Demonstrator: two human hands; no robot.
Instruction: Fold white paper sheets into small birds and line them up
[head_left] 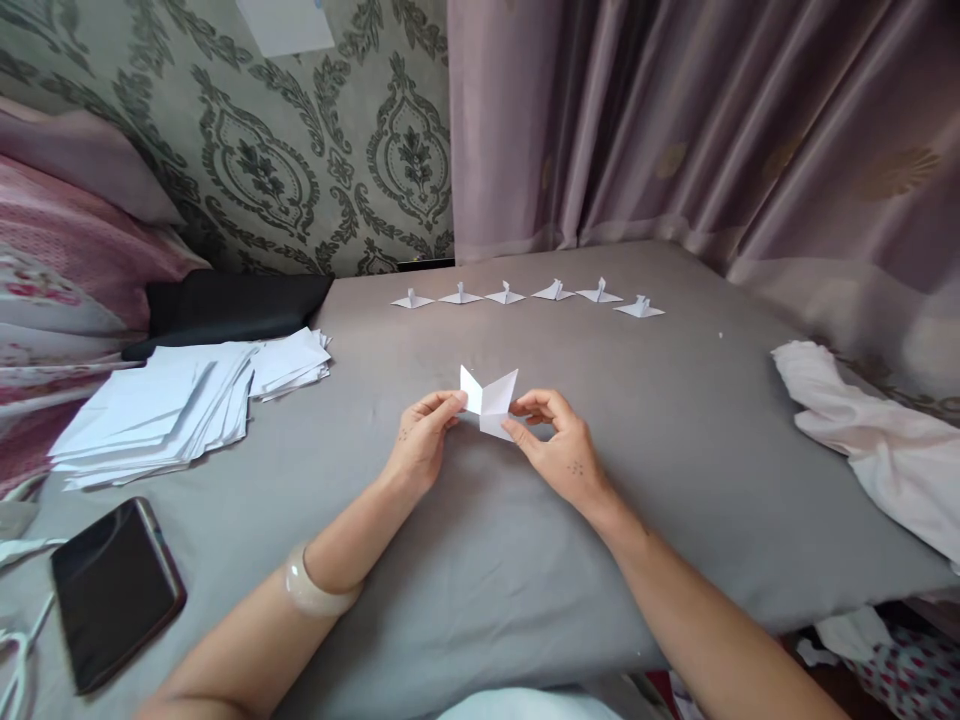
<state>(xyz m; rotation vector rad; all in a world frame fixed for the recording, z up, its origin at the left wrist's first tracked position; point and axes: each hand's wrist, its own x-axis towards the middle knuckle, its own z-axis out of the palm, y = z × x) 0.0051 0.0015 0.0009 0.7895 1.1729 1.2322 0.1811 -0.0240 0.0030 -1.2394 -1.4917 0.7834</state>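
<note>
Centrally, both hands pinch a half-folded paper [489,401] just above the grey counter [675,450]. The left hand [420,440] grips its left flap between thumb and fingertips; the right hand [559,445] clamps the lower right corner, so the centre crease stays raised and two flaps stand open. Far behind lies a row of six finished folds [525,295], set apart from the sheet stack [187,400] at left. A phone [112,590] lies near left, cloth [877,440] at right.

Counts: 6 finished folded paper figures [529,294] in a row, 1 part-folded paper piece [491,401], 1 loose stack of paper sheets [180,400], 1 phone [112,590], 1 bangle [311,592], 2 hands.
</note>
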